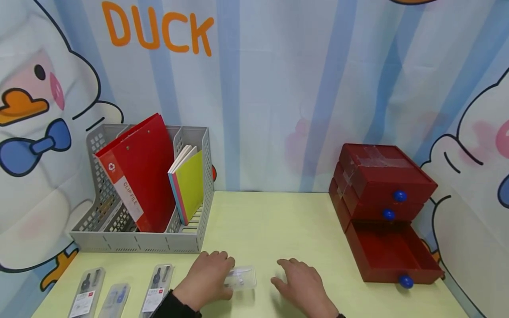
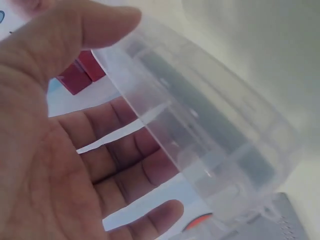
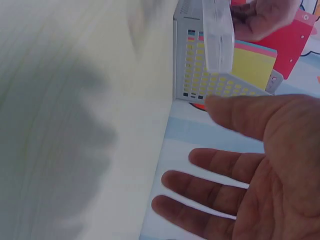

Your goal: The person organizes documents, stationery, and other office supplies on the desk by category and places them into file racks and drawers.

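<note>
My left hand [image 1: 211,277] grips a small clear plastic case [image 1: 241,278] between thumb and fingers, a little above the table. The left wrist view shows the thumb on one side of the case [image 2: 200,120] and the fingers behind it; a dark strip is visible through the plastic, its kind unclear. To the right of the case, my right hand [image 1: 301,285] is held over the table with fingers spread and nothing in it. In the right wrist view its fingers [image 3: 210,192] are apart from the case [image 3: 218,40].
Left of the hands lie three clear cases [image 1: 88,287] [image 1: 115,300] [image 1: 159,278]. A grey divided rack [image 1: 135,242] holds a red clip file [image 1: 145,176] and several thin books [image 1: 190,187]. On the right, a dark red drawer unit [image 1: 387,176] has its bottom drawer [image 1: 391,260] pulled out.
</note>
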A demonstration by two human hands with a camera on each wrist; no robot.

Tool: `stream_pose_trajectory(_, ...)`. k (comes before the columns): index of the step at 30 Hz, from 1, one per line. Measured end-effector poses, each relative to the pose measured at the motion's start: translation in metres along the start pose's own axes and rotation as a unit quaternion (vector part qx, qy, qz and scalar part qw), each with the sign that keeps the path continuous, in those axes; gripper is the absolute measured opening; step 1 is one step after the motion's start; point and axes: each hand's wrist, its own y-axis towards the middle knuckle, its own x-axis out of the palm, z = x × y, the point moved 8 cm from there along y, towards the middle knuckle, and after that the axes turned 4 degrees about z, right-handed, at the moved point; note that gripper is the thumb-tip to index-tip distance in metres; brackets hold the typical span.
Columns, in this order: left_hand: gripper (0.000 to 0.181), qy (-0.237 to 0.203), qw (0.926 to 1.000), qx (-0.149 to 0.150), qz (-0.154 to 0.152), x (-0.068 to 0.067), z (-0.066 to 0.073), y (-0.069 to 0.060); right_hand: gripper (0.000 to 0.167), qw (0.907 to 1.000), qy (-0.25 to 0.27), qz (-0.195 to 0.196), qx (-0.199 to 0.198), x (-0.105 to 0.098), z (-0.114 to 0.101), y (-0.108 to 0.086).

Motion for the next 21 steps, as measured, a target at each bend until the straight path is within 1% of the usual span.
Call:
stream_pose_trajectory(3,0.042,0.017,0.9995,0.017,0.019,-0.004,0.009,0.005,0.048,0.9995,0.009,0.001,-0.032,-0.001,-0.012,0.0)
stream_pose_trajectory(6,0.043,0.028,0.9991,0.025,0.021,-0.005,0.016,0.011,0.057,0.998,-0.001,-0.007,-0.063,0.001,-0.022,0.0)
stream_pose_trajectory(10,0.044,0.041,0.9981,0.043,0.015,-0.005,0.026,0.016,0.066,0.9938,-0.022,-0.033,-0.104,0.01,-0.036,0.003)
stream_pose_trajectory(12,0.045,0.048,0.9974,0.052,0.011,-0.004,0.03,0.018,0.065,0.9907,-0.039,-0.04,-0.124,0.015,-0.043,0.004)
stream_pose_trajectory(15,0.044,0.053,0.9968,0.06,0.005,-0.002,0.034,0.02,0.058,0.9866,-0.071,-0.033,-0.143,0.018,-0.049,0.004)
stream_pose_trajectory(18,0.043,0.053,0.9966,0.063,0.002,0.0,0.035,0.021,0.053,0.9855,-0.088,-0.029,-0.142,0.018,-0.049,0.004)
stream_pose_trajectory(21,0.043,0.049,0.9964,0.068,0.007,0.001,0.036,0.021,0.05,0.987,-0.081,-0.03,-0.135,0.016,-0.045,0.003)
